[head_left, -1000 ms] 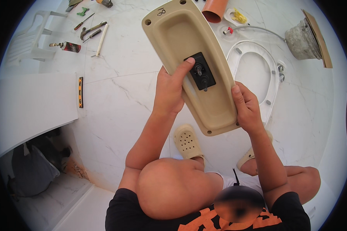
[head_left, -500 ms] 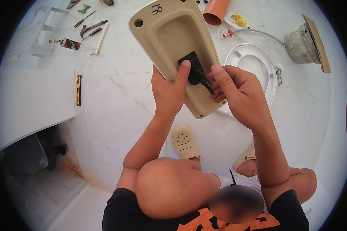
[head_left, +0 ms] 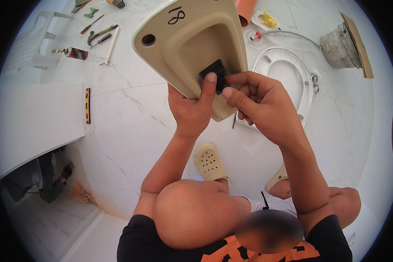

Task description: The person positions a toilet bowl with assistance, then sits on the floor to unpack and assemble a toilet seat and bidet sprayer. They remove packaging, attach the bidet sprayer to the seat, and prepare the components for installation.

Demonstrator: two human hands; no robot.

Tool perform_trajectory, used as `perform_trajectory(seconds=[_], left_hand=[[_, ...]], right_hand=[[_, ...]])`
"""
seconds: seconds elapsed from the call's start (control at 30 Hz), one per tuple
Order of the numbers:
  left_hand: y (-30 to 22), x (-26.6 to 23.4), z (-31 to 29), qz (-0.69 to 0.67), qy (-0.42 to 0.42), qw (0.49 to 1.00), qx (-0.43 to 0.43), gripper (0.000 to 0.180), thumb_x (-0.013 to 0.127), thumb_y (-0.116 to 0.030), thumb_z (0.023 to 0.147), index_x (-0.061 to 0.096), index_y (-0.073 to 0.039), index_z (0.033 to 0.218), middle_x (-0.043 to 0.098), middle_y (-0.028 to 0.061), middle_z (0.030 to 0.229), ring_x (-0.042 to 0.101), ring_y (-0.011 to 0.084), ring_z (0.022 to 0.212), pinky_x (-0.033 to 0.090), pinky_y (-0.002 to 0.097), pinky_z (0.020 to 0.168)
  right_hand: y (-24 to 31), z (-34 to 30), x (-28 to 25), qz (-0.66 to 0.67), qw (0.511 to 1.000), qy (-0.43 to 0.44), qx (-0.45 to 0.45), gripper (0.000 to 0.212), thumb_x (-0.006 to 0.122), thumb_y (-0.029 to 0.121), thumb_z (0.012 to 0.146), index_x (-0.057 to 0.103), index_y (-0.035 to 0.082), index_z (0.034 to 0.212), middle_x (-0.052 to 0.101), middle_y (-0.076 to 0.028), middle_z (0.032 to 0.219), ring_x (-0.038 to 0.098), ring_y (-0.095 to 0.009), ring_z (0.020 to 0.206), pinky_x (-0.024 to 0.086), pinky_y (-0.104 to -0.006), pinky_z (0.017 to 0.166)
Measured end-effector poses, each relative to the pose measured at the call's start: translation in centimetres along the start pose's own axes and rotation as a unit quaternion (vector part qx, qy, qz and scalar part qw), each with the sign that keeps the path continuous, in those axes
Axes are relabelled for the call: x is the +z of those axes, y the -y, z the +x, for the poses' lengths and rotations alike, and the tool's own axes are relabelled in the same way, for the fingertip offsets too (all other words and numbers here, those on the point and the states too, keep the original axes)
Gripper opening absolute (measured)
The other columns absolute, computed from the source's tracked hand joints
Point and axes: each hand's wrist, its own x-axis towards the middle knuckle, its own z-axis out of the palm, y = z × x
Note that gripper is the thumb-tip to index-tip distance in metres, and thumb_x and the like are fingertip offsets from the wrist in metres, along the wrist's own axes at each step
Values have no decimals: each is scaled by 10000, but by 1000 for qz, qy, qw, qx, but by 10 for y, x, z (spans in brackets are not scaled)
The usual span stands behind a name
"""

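- Gripping the lower left edge of a beige lid [head_left: 197,46] with the left hand [head_left: 191,105], and pressing that hand's thumb onto a black fitting [head_left: 212,73] in its recess.
- Pinching near the lower end of the black fitting with the thumb and forefinger of the right hand [head_left: 262,102], with the other fingers curled in behind.
- Holding the beige lid well above the tiled floor [head_left: 131,131], tilted, with the recessed underside turned toward the body and a corner hole at the upper left.
- Just below the right hand's fingers, a thin dark rod [head_left: 234,120]; cannot tell what holds it.
- On the floor beyond the right hand, and partly hidden by it, a white toilet seat [head_left: 303,83].
- Farther to the right, a grey bucket [head_left: 337,47] with a sheet of cardboard [head_left: 356,46] against its right side.
- Between bucket and lid, a grey hose [head_left: 292,32] with a red piece at one end; above it, an orange pipe [head_left: 245,12].
- At the upper left, near one another, a hammer [head_left: 101,33], a screwdriver [head_left: 93,24], a white stick [head_left: 112,46] and a spray can [head_left: 78,53].
- Lower down, beside a white panel [head_left: 39,115], a black and orange level [head_left: 87,105].
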Motion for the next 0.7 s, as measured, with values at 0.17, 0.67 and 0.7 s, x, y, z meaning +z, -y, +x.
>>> perform_trajectory(seconds=[0.17,0.67,0.7], left_hand=[[-4,0,2,12,-7,999,33,394,743,-120,966,533,8,1274,611,86,1211,589,159,1089,488,312,952],[-2,2,5,-52,-6,997,-59,382,757,-165,963,552,10,1233,661,91,1126,630,155,1006,519,304,892],[-1,2,4,-61,-3,997,-54,381,758,-164,962,555,9,1234,662,90,1130,630,154,1006,518,302,892]], right_hand=[[2,-6,10,-12,999,-16,-34,351,746,199,973,675,-47,1212,620,7,743,549,-38,602,428,-198,529],[3,-5,11,3,998,-56,-41,336,728,167,970,660,-57,1213,676,-10,749,555,-32,607,412,-192,515],[2,-6,12,-2,998,-53,-42,337,730,175,973,660,-55,1210,677,-10,751,561,-34,615,420,-196,523]])
